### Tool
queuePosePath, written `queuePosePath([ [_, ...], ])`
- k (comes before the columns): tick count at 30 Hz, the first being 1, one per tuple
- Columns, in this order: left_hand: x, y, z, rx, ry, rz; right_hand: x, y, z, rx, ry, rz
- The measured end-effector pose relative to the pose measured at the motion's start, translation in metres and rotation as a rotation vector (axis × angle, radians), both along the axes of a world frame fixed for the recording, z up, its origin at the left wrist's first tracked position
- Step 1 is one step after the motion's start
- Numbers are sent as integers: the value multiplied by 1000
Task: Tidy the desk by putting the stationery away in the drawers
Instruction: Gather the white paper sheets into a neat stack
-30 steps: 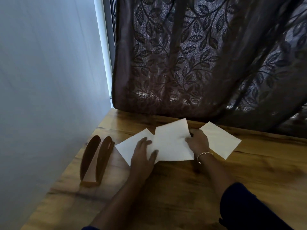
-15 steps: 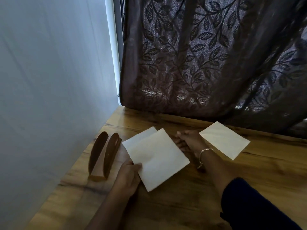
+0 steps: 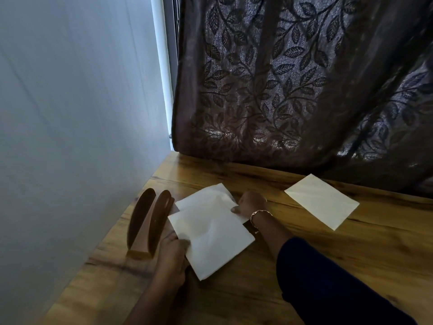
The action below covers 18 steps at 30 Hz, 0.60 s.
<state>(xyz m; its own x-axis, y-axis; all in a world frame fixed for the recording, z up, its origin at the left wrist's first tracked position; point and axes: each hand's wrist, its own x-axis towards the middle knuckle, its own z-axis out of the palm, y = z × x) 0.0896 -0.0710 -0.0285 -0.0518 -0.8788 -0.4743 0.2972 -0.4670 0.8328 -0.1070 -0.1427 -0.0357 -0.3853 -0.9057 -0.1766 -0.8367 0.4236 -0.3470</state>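
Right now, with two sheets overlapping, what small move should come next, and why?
Probably the right hand lets go and reaches for the lone sheet: the left hand grips the overlapping sheets, while that third one lies apart by the curtain.

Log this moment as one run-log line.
stage: gathering paper | left hand: grips overlapped sheets | right hand: pinches their far edge | third sheet: flat on desk, apart
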Motion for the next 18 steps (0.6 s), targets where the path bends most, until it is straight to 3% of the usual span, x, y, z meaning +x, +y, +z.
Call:
queuePosePath([
  [8, -1, -1, -3, -6, -63, 7, -2, 6, 4, 35, -57, -14],
  [14, 1, -4, -6, 29, -47, -28, -15, 15, 28, -99, -412, -67],
  [18, -2, -4, 2, 11, 48, -121, -42, 30, 49, -223, -231, -30],
])
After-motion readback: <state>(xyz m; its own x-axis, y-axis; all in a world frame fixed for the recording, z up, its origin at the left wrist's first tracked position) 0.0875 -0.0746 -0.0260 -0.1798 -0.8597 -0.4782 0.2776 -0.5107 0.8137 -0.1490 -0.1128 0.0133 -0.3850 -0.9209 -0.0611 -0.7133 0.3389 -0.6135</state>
